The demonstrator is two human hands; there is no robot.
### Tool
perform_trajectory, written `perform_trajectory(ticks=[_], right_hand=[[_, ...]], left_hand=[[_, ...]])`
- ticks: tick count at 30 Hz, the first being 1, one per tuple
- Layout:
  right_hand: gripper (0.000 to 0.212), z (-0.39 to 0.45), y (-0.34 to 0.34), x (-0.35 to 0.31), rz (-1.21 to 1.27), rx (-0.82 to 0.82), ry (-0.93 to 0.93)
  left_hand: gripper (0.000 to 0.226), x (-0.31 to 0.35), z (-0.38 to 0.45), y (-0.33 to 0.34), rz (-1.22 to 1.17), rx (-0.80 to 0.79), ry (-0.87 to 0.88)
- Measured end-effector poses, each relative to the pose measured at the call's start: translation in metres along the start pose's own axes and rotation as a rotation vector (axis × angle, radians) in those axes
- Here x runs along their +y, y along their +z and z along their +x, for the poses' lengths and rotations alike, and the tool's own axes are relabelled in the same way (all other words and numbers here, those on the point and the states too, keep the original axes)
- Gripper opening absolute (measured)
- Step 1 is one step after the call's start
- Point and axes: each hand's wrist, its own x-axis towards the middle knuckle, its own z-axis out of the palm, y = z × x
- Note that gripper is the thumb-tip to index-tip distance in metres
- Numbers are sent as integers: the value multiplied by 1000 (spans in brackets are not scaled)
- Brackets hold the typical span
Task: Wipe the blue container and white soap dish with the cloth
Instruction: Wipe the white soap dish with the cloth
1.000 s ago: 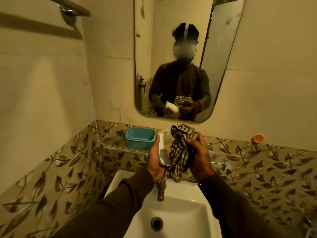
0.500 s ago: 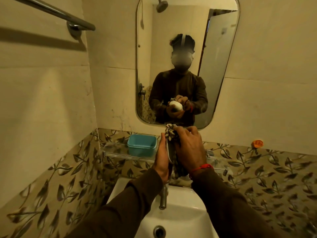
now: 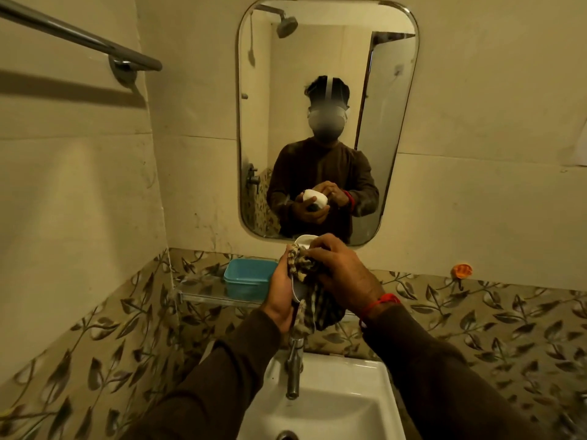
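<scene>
A blue container (image 3: 249, 278) sits on a narrow glass shelf (image 3: 203, 295) fixed to the wall, at about nine o'clock from the hands and just beside the left hand (image 3: 281, 296). Below the hands, at six o'clock, a metal tap (image 3: 293, 366) stands upright at the back of a white sink (image 3: 359, 404). The hands and cloth block the view of the right part of the shelf.

The white soap dish (image 3: 304, 241) is held up in the air in front of the shelf, tilted on edge. Its rounded rim shows at twelve o'clock above the fingers, and a pale strip of it shows between the hands. The left hand's grip is wrapped around the dish from the left side. The right hand (image 3: 341, 274) has its grip closed on a checked cloth (image 3: 301, 265), pressing it into the dish. The rest of the cloth hangs down towards the tap.

A mirror (image 3: 327, 119) with rounded corners hangs on the wall at twelve o'clock and reflects a person in a dark long-sleeved top holding the dish. A metal towel rail (image 3: 79, 39) runs across the wall at ten o'clock. The upper walls are plain cream tile, the lower band has a leaf pattern. A small orange hook (image 3: 462, 270) sticks to the wall at three o'clock.
</scene>
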Motion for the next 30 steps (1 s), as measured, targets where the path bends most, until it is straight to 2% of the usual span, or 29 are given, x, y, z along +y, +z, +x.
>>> perform_trajectory(ticks=[4, 8, 11, 17, 19, 24, 30], right_hand=[[34, 9, -1, -3, -100, 171, 81], [28, 15, 1, -10, -205, 218, 185], [28, 18, -3, -9, -211, 150, 281], [32, 22, -8, -7, -141, -98, 421], [32, 22, -7, -8, -151, -72, 409], [27, 23, -2, -13, -176, 155, 339], [40, 9, 7, -11, -75, 189, 204]], left_hand=[[64, -1, 2, 10, 16, -62, -28], [61, 1, 2, 12, 19, -99, 8], [65, -1, 0, 11, 47, -66, 18], [70, -8, -3, 5, 77, -44, 27], [67, -7, -1, 7, 72, -39, 45], [66, -9, 4, 17, 125, 16, 54], [64, -1, 2, 11, 145, 0, 62]])
